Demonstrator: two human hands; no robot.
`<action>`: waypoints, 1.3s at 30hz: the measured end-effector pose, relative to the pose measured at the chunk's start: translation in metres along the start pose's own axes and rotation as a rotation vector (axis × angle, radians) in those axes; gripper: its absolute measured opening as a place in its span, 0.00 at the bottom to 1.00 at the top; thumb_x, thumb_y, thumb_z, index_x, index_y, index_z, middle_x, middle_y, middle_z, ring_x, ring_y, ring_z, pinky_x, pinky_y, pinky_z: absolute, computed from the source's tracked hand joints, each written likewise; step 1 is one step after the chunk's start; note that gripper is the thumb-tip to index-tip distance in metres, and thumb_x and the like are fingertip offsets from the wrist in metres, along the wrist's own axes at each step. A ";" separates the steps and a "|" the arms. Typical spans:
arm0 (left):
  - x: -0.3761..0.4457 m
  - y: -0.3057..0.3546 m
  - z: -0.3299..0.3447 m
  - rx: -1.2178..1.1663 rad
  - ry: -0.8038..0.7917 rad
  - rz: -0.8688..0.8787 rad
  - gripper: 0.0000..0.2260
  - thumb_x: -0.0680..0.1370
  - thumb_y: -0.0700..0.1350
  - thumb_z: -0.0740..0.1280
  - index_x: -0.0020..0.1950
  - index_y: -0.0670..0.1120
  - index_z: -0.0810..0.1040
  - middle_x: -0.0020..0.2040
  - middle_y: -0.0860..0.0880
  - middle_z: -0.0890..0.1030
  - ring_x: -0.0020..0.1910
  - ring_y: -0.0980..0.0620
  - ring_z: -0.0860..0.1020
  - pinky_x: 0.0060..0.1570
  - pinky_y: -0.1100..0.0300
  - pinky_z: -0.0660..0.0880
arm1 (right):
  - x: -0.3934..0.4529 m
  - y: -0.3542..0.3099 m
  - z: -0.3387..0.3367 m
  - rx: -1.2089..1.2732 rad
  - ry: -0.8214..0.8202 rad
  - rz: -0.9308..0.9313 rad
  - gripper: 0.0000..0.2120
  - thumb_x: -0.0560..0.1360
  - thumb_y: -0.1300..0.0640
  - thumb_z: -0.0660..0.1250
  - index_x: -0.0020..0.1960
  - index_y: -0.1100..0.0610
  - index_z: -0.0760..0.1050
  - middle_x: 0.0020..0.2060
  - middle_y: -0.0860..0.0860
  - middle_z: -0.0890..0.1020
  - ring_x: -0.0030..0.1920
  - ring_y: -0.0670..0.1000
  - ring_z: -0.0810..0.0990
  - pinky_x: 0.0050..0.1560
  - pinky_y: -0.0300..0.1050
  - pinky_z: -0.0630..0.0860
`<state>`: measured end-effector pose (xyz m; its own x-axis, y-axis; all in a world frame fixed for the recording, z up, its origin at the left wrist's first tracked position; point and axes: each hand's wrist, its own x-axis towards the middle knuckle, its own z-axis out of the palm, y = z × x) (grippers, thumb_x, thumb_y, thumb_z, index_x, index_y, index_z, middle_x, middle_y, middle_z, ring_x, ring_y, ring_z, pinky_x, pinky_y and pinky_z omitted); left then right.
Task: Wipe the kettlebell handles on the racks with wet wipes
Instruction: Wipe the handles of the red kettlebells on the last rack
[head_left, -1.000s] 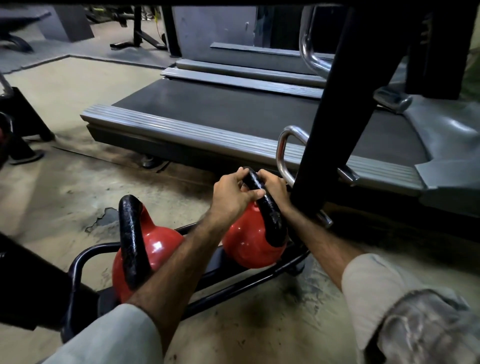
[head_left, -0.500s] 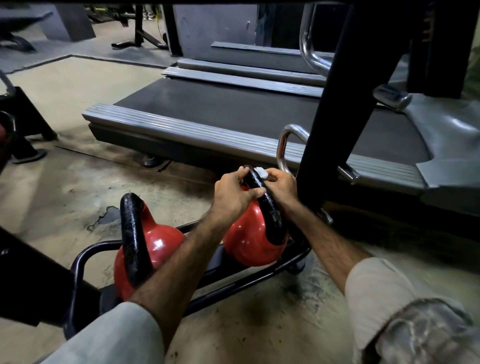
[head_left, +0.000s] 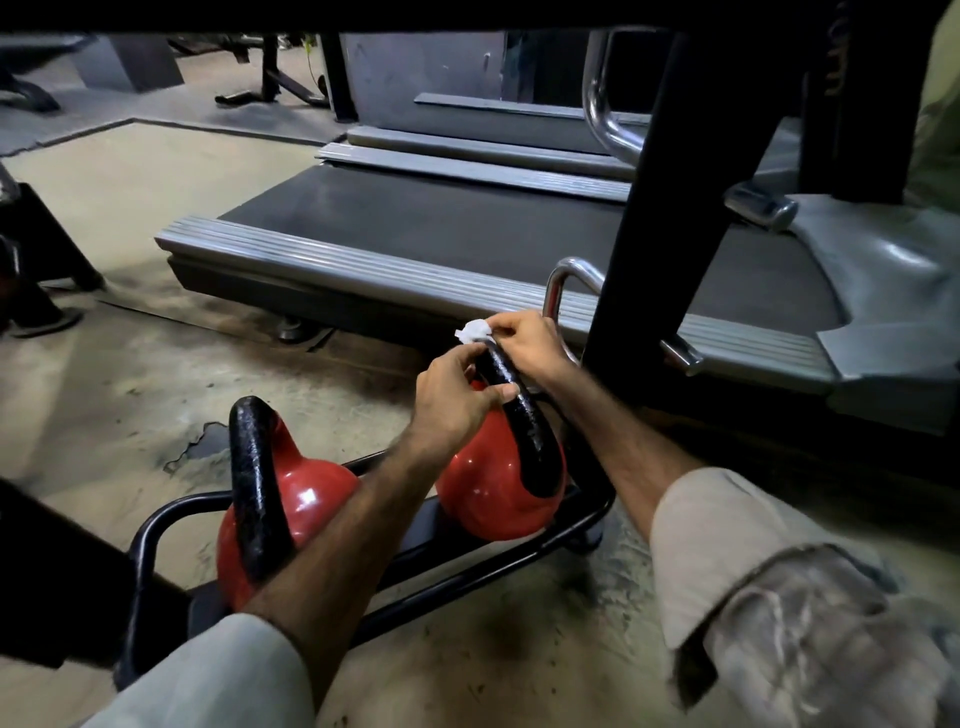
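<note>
Kettlebell handle gripped, wipe at its top

Kettlebell handle (head_left: 519, 410), black and rough, rising from the right red kettlebell (head_left: 493, 493) and held by both hands. Left hand (head_left: 457, 400) closed around the near side of the handle, thumb across it, fingers curled behind. Right hand (head_left: 530, 343) at the very top of the same handle, fingertips pinching a crumpled white wet wipe (head_left: 472, 331) against the metal (only a small tuft showing past the fingers). Both forearms bare, light sleeves pushed up near the elbows; patterned cloth at the lower right edge, over the right arm.

Second red kettlebell (head_left: 291, 504) just to the left, partly hidden by the left forearm, its own black handle (head_left: 254, 478) standing upright and untouched. Both weights sitting low on a black tubular rack (head_left: 150, 530) close to the floor, well apart from each other along the rail. Thick black upright post (head_left: 639, 249) slanting up just right of the right hand, with a chrome tube loop (head_left: 561, 280) peeking out behind the knuckles.

Beyond the rack, a treadmill (head_left: 467, 228) lying across the view, dark belt between ribbed grey side rails, grey motor cover at the far right. Worn, stained concrete floor (head_left: 130, 364) all around, with a dark chipped patch near the left kettlebell. More dark equipment frames at the far left and along the back, too dim to tell apart.
</note>
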<state>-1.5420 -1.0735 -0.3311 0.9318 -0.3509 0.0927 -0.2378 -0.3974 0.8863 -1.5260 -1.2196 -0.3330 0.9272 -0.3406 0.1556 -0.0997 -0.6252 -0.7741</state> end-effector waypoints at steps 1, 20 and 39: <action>-0.002 0.000 0.001 -0.019 0.009 -0.007 0.29 0.64 0.44 0.80 0.63 0.46 0.77 0.55 0.50 0.83 0.54 0.54 0.80 0.60 0.56 0.75 | -0.004 -0.004 -0.003 0.013 -0.015 -0.019 0.07 0.75 0.53 0.70 0.50 0.50 0.85 0.42 0.44 0.86 0.39 0.35 0.79 0.39 0.24 0.71; -0.014 -0.008 0.001 -0.268 0.014 -0.211 0.24 0.65 0.39 0.79 0.58 0.41 0.76 0.55 0.42 0.82 0.55 0.50 0.81 0.61 0.49 0.76 | -0.065 -0.018 -0.028 -0.120 0.097 -0.174 0.05 0.71 0.58 0.73 0.46 0.52 0.86 0.39 0.52 0.84 0.41 0.50 0.82 0.44 0.43 0.75; -0.213 0.256 -0.191 0.144 -0.145 -0.375 0.09 0.78 0.37 0.64 0.56 0.40 0.80 0.52 0.47 0.80 0.55 0.52 0.76 0.59 0.64 0.67 | -0.227 -0.302 -0.217 0.154 -0.105 0.362 0.11 0.74 0.59 0.64 0.53 0.49 0.80 0.47 0.48 0.85 0.50 0.51 0.84 0.56 0.50 0.79</action>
<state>-1.7488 -0.9381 -0.0375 0.9153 -0.2713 -0.2976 0.0645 -0.6307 0.7733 -1.7844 -1.1061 -0.0012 0.8746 -0.4412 -0.2010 -0.3787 -0.3629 -0.8514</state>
